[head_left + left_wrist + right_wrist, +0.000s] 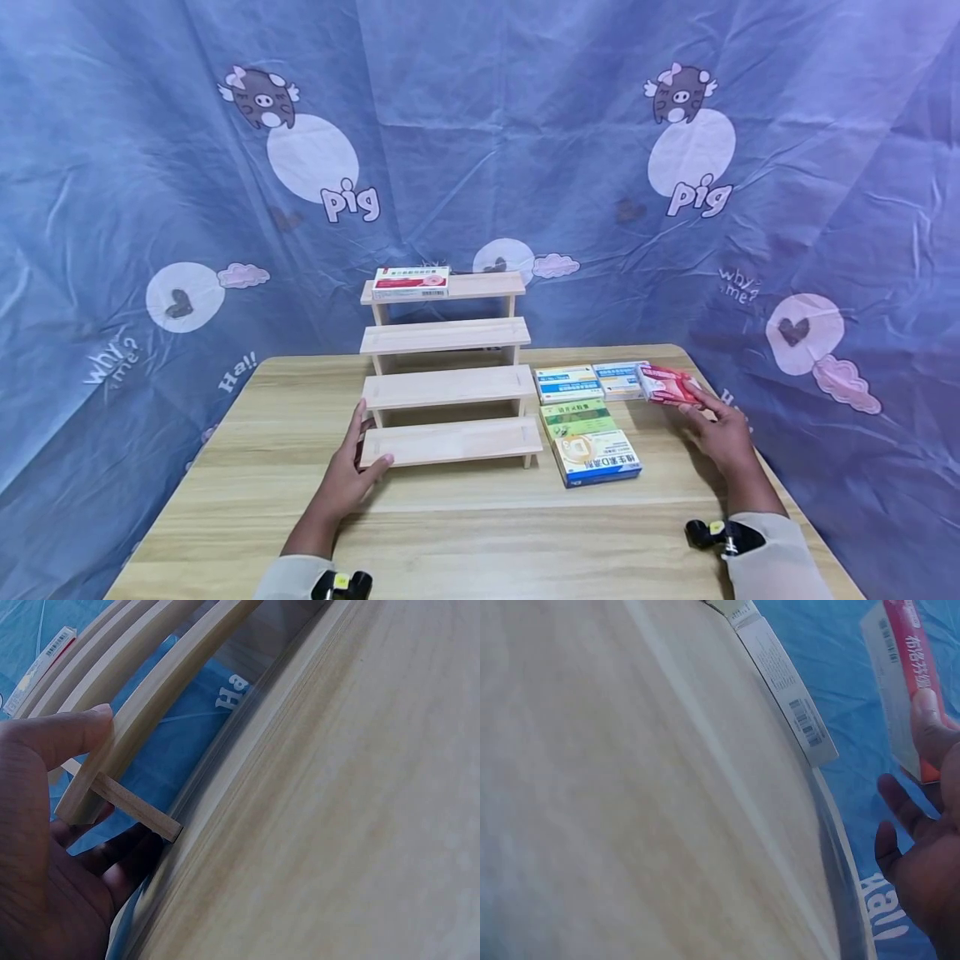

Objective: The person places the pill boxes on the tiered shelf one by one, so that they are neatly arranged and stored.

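Note:
A tiered wooden display rack (pixel 450 442) with several steps stands on the table. My left hand (pixel 348 471) grips the left end of its lowest step; in the left wrist view the thumb (pixel 82 733) lies on top of the board, other fingers beneath. My right hand (pixel 720 429) pinches a red and white medicine box (pixel 667 385) by its right end, tilted, over the far right of the table. In the right wrist view the thumb (pixel 926 712) presses the red face of that box. A white and red medicine box (pixel 411 282) rests on the rack's top step, at the left.
Right of the rack lie two blue and white boxes (pixel 568 385), a green box (pixel 576 418) and a white, yellow and blue box (pixel 596 458). A blue curtain (pixel 480 150) with pig prints hangs behind and beside the wooden table (pixel 450 533).

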Tool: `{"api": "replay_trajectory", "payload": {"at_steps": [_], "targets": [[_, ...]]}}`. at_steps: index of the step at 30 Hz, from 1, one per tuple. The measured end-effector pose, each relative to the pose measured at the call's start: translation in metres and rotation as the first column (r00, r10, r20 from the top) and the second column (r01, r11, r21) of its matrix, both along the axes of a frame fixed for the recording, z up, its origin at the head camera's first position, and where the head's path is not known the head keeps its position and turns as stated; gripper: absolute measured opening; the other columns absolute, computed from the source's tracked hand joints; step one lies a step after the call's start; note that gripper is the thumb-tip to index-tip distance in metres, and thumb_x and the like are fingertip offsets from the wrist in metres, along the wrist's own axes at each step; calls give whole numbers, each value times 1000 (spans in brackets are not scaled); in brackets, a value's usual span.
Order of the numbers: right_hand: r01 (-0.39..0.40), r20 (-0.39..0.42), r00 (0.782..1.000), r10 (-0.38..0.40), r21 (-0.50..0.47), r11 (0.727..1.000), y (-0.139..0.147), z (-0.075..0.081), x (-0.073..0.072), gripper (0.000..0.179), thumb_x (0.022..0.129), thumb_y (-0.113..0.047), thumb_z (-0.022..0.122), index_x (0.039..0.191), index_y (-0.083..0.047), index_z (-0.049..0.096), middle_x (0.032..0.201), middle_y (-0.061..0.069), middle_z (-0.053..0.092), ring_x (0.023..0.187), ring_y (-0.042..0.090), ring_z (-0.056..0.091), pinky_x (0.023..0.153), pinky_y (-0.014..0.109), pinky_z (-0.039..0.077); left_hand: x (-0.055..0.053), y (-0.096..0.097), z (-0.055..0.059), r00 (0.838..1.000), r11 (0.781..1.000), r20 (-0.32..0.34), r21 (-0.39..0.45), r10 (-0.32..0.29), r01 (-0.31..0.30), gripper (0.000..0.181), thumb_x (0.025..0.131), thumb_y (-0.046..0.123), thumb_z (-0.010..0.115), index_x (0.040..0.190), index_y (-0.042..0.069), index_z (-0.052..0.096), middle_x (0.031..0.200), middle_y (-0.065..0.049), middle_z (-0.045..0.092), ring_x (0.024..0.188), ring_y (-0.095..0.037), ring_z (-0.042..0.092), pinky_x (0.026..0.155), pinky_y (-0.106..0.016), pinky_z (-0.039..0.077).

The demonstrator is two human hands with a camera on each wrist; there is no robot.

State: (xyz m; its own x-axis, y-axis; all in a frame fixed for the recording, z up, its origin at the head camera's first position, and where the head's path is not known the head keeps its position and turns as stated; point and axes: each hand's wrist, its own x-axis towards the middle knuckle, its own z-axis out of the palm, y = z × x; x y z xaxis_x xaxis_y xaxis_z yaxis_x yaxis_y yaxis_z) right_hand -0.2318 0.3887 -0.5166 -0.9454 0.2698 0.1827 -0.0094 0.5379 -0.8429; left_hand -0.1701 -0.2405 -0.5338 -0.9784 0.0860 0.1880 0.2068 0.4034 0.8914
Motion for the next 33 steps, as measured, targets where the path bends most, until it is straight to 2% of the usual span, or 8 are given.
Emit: {"api": "replay_trajectory", "payload": {"at_steps": [2,4,8,13,17,23,30,33], "targets": [[26,-38,999,-26,-5,1000,-3,2,-1,51,108,-29,71,157,-20,59,163,0,47,148,0,43,122,15,31,0,0,1,1000,1000,3,2,2,-2,107,104,16,76,178,25,-1,173,-32,34,144,-57,56,101,-43,61],[44,-82,996,-43,2,999,-6,4,-2,49,107,-25,73,155,-19,62,163,5,49,126,-3,56,103,11,43,0,0,1,1000,1000,7,4,6,-6,107,104,15,76,178,26,-1,173,-32,34,144,-57,56,101,-43,61],[40,-187,982,-41,-12,999,-13,10,-5,46,106,-17,74,151,-13,65,164,12,50,114,-17,55,73,6,42,0,0,1,1000,1000,11,2,11,-11,107,104,15,76,178,26,-1,173,-32,34,144,-57,57,102,-44,61],[49,-202,978,-59,-56,997,-21,18,-6,47,106,-16,74,152,-13,64,167,-3,49,136,-21,42,76,3,42,0,0,1,1000,1000,7,-2,13,-13,107,104,16,76,178,26,-1,173,-32,34,144,-57,57,101,-44,61],[57,-187,980,-66,-56,997,-26,24,-6,48,105,-16,75,152,-14,64,165,-8,50,128,-22,46,74,6,43,-1,0,1,1000,1000,8,-5,11,-11,107,104,18,76,178,26,-1,173,-32,34,144,-57,56,99,-43,62],[15,-238,971,-19,-18,1000,-40,39,-4,48,103,-14,78,149,-10,66,162,11,53,116,-20,46,75,8,43,0,-1,0,1000,1000,5,-9,14,-14,107,104,18,77,178,26,0,173,-32,35,144,-56,57,100,-43,61],[8,-297,955,-13,-19,1000,-55,50,-1,46,98,-3,80,143,-6,70,158,-6,56,115,-20,50,76,11,41,0,-1,0,1000,1000,2,-10,16,-15,107,104,17,77,178,26,0,172,-32,36,144,-57,57,99,-41,61],[14,-312,950,-19,-18,1000,-61,56,1,46,98,-5,81,142,-7,71,159,-3,57,114,-18,49,78,12,38,0,0,0,1000,1000,4,-4,12,-12,107,104,18,77,178,26,0,172,-32,36,144,-57,56,98,-41,62]]}}
